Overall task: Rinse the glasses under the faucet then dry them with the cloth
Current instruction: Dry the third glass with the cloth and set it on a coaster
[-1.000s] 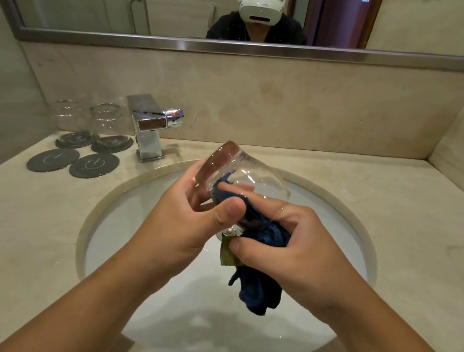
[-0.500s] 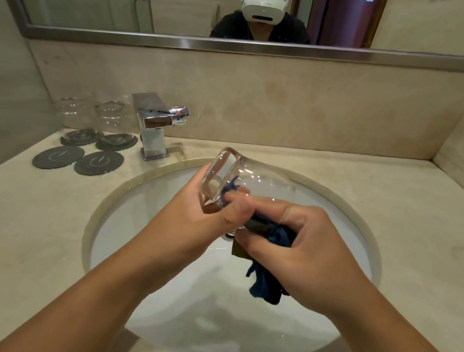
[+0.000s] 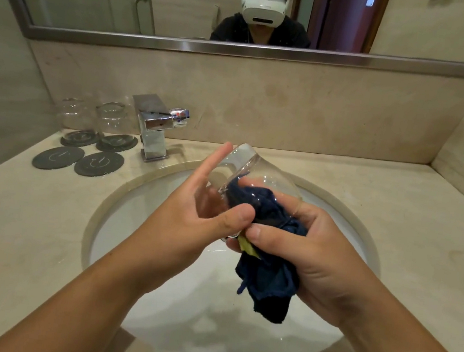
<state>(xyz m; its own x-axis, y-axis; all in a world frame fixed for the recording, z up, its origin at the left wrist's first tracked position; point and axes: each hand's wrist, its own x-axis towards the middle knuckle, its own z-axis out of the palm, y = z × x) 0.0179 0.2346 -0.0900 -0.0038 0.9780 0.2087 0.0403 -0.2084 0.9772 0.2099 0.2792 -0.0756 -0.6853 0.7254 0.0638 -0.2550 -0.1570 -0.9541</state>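
Note:
A clear glass [image 3: 257, 173] lies tilted over the white sink [image 3: 121, 220], its base pointing up and away from me. My left hand [image 3: 204, 219] holds it, thumb pressed on the near rim and fingers stretched along the far side. My right hand [image 3: 311, 257] grips a dark blue cloth [image 3: 267, 278]; part of the cloth is stuffed inside the glass and the rest hangs below my fist. The chrome faucet [image 3: 155, 124] stands at the sink's back left, and I see no water running.
Two more glasses [image 3: 75, 115] [image 3: 113, 117] stand upside down on dark round coasters left of the faucet. In front of them lie two bare coasters [image 3: 58, 157] [image 3: 99, 163]. A beige stone counter [image 3: 396, 215] surrounds the sink, with walls on both sides and a mirror [image 3: 188, 1] behind.
My left fingers have straightened along the glass, which has turned in my grip. The cloth sits deeper in the glass and more of it hangs below my right hand.

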